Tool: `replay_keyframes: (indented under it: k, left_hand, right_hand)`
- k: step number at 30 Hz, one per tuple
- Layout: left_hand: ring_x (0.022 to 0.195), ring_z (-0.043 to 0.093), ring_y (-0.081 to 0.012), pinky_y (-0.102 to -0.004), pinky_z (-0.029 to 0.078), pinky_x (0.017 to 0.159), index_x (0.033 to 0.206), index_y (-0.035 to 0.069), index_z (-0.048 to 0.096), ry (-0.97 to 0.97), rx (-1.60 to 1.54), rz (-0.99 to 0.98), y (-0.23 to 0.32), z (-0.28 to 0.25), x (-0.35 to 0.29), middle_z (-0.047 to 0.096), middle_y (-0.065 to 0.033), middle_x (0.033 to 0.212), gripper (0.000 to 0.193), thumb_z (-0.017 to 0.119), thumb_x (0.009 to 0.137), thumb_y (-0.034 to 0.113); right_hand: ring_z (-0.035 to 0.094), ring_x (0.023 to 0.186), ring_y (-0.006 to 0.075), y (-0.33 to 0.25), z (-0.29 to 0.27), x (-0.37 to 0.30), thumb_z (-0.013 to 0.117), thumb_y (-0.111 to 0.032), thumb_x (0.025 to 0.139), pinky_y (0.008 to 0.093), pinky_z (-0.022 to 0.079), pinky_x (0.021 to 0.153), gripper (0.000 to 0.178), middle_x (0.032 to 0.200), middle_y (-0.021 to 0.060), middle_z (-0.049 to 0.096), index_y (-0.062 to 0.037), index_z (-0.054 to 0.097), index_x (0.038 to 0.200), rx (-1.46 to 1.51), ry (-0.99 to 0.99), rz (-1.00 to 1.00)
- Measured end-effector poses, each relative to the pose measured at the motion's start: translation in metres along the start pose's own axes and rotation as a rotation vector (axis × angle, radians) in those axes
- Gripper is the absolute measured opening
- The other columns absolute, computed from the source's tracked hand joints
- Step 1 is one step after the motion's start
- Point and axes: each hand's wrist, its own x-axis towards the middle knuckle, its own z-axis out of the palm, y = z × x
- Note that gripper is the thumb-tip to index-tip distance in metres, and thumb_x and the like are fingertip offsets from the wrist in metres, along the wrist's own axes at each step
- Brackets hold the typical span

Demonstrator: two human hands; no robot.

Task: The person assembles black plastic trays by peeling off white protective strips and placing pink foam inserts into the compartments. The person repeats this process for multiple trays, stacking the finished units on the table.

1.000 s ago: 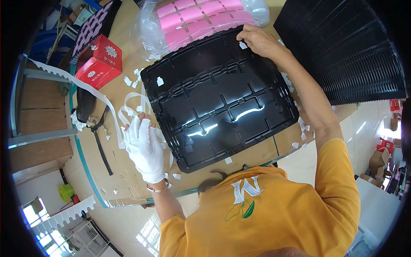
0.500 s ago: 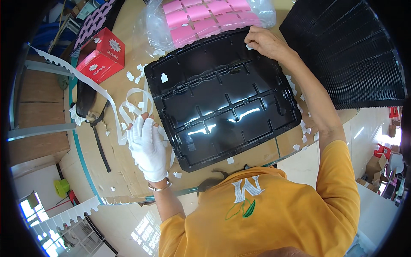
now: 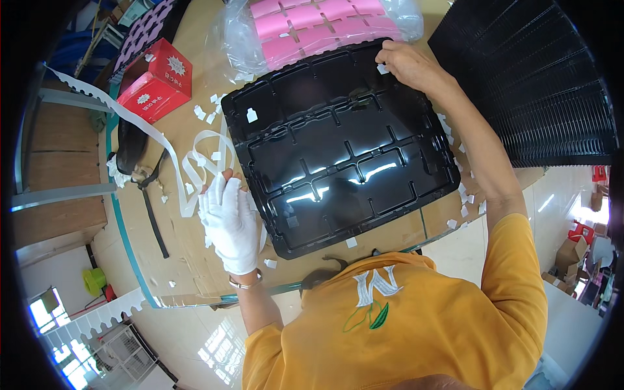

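Observation:
A shiny black plastic tray (image 3: 351, 153) with moulded ridges lies in front of me on a cardboard-covered table. My right hand (image 3: 416, 67), bare, is at the tray's far right corner with its fingers pinched together at a small white sticker (image 3: 382, 68). Another white sticker (image 3: 252, 115) sits on the tray's far left part. Beside the tray's left edge is my left hand (image 3: 229, 224), in a white glove with bare fingertips showing. Its fingers are closed on a long white backing strip (image 3: 188, 185), which curls beyond the hand; part of the grip is hidden.
Pink sheets in clear plastic (image 3: 325, 27) lie behind the tray. A tall stack of black trays (image 3: 526, 84) rises at the right. At the left are a red box (image 3: 156, 81) and a black strap (image 3: 155, 224). White scraps (image 3: 270, 263) are scattered about the table.
My left hand has shifted slightly right and turned a little. The right hand stays at the tray's corner, moving barely; the white sticker there shows more clearly. The whole view has shifted slightly.

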Motion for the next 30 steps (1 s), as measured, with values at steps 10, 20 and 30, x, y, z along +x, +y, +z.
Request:
replay_keyframes:
  k: [10, 20, 30]
  left_hand:
    - [0.108, 0.06, -0.0305, -0.0476, 0.039, 0.105, 0.105, 0.006, 0.063, -0.011, -0.005, -0.014, 0.001, -0.001, -0.001, 0.066, -0.0099, 0.114, 0.025, 0.065, 0.08, -0.001]
    - [0.107, 0.06, -0.0318, -0.0475, 0.039, 0.104, 0.104, 0.006, 0.063, -0.013, 0.011, 0.007, 0.004, 0.001, -0.002, 0.066, -0.0098, 0.114, 0.029, 0.067, 0.077, -0.002]
    - [0.105, 0.061, -0.0345, -0.0467, 0.042, 0.101, 0.104, 0.005, 0.064, -0.001, -0.046, -0.022, 0.003, 0.003, -0.006, 0.066, -0.0134, 0.112, 0.024, 0.064, 0.081, -0.001]
  right_hand:
    - [0.056, 0.087, 0.0334, 0.004, -0.002, 0.008, 0.061, -0.002, 0.085, 0.0424, 0.044, 0.076, 0.008, 0.088, 0.0117, 0.054, -0.002, 0.053, 0.084, 0.054, -0.097, 0.045]
    - [0.059, 0.092, 0.0338, 0.003, 0.009, 0.009, 0.059, 0.004, 0.076, 0.0447, 0.047, 0.076, 0.01, 0.092, 0.0128, 0.057, -0.0018, 0.057, 0.084, -0.133, 0.058, -0.099]
    - [0.057, 0.085, 0.0322, -0.028, -0.011, -0.063, 0.056, 0.006, 0.077, 0.0423, 0.046, 0.074, 0.016, 0.087, 0.0115, 0.053, -0.0044, 0.056, 0.089, -0.036, 0.401, -0.048]
